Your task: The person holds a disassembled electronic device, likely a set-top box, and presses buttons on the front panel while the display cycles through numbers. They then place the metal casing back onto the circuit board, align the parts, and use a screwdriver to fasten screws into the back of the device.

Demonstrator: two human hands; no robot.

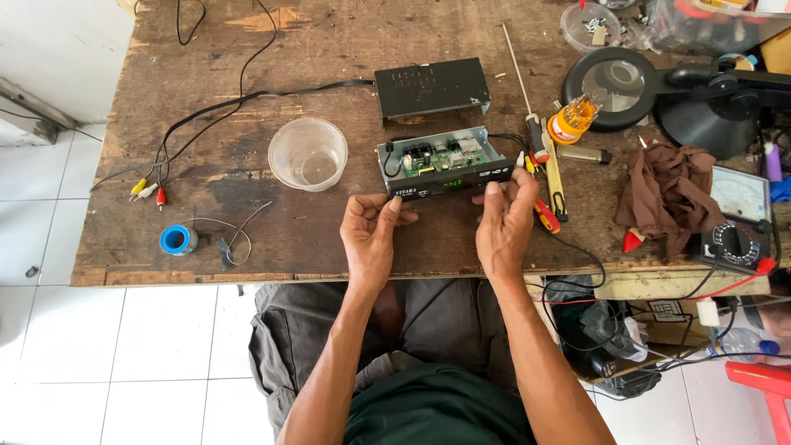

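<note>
An opened set-top box lies on the worn wooden bench, its green circuit board exposed and a green display lit on its black front panel. My left hand rests at the front left corner, thumb touching the panel. Fingers of my right hand press on the right end of the front panel. The box's black top cover lies just behind it.
A clear plastic cup stands left of the box. Screwdrivers lie to its right, then a brown rag and a multimeter. A magnifier lamp sits far right. A blue tape roll and red-white-yellow plugs lie left.
</note>
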